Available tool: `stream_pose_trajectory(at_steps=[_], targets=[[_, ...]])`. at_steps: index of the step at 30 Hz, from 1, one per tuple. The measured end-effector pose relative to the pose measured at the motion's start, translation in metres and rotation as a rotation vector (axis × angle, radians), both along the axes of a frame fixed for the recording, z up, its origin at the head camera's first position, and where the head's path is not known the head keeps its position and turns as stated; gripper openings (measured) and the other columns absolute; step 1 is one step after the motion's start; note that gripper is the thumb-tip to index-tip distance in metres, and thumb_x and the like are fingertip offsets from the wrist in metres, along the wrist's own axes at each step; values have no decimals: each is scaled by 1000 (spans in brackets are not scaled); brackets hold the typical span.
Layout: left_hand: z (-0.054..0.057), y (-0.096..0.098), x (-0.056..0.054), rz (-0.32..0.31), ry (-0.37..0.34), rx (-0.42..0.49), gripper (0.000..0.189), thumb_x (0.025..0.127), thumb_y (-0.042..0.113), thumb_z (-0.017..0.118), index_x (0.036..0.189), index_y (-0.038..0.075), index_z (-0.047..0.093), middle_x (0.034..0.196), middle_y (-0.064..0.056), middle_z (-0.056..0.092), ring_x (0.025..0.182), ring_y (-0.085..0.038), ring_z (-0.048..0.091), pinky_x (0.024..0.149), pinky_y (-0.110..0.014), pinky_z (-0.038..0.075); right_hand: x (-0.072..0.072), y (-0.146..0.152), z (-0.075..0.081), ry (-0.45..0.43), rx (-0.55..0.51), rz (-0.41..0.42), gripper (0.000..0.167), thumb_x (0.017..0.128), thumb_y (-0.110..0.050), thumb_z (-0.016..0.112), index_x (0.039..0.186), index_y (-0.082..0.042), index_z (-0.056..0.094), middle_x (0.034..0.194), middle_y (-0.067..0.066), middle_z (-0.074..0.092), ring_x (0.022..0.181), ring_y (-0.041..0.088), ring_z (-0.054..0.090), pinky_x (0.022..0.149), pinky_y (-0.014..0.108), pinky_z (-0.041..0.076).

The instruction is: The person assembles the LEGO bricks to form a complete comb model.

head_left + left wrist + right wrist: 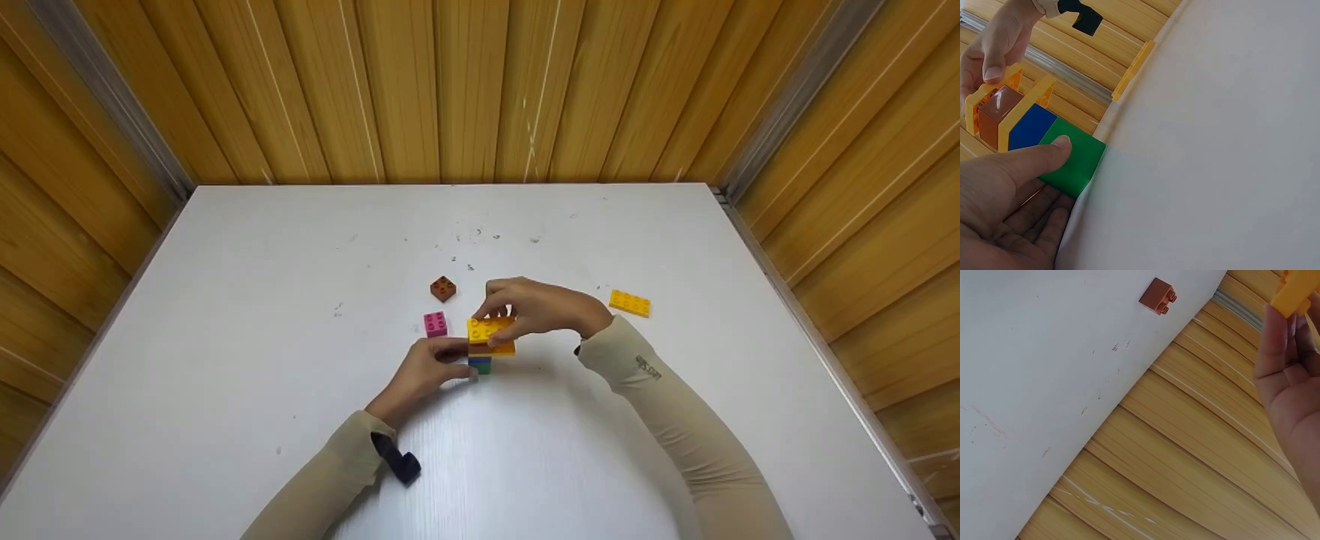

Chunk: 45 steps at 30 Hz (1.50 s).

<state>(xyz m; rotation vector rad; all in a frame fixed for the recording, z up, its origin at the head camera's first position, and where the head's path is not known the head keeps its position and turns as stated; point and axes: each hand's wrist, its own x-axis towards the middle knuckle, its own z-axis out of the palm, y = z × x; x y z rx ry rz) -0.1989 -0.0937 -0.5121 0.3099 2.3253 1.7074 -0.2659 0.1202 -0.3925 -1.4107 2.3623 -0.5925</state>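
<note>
A stack of toy building bricks stands on the table in the head view. From the bottom it has a green brick [1079, 160], a blue brick [1030, 126], a yellow plate [1026, 111] and a brown brick [997, 115]. My left hand [421, 369] holds the stack low down, its thumb on the green brick and its other fingers behind. At the top, a second yellow plate [478, 331] is pinched by my right hand [541, 306], thumb in front and fingers at the far side. This plate lies over the brown brick; how firmly it is seated cannot be told.
On the white table [300, 262], a pink brick [436, 324] sits just beyond the left hand. Farther back lies another brown brick [443, 289]. A loose yellow plate [630, 303] lies right of the right hand. Wood-look panels [465, 90] border the table.
</note>
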Motion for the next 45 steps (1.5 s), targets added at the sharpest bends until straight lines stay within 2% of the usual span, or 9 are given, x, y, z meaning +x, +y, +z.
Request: stream_pose_trajectory(at_steps=[8,20,30,38,45], targets=[[-1,0,0,-2,3,20,45,78,12,79,121,7,67,118,-9,69,111,-23,65,99,-35,50,1,-1,0,-23,14,-7,36,84,-27,75,114,-8,70,101,3,62,91,16,58,80,27,52],[0,0,0,-3,-6,18,46,77,14,80,120,8,67,118,-8,69,110,-22,65,99,-36,50,7,-4,5,-33,55,-37,35,84,-25,74,113,-6,69,97,4,59,95,17,59,81,25,51],[0,0,0,-13,25,18,44,78,11,79,120,5,67,118,-10,69,110,-23,64,98,-36,50,4,-5,3,-31,38,-5,28,84,-22,75,106,-6,69,97,6,61,93,20,61,83,32,53],[-1,0,1,-9,9,5,45,78,13,79,121,8,67,118,-8,69,110,-21,64,99,-36,50,2,-6,3,-54,49,-15,27,83,-22,75,105,-6,69,97,8,61,93,22,62,84,38,54],[1,0,2,3,-4,23,45,78,11,79,120,7,67,118,-9,69,110,-22,64,99,-37,50,2,-7,4,-54,67,-22,28,83,-22,76,104,-6,68,97,7,62,93,21,62,83,33,54]])
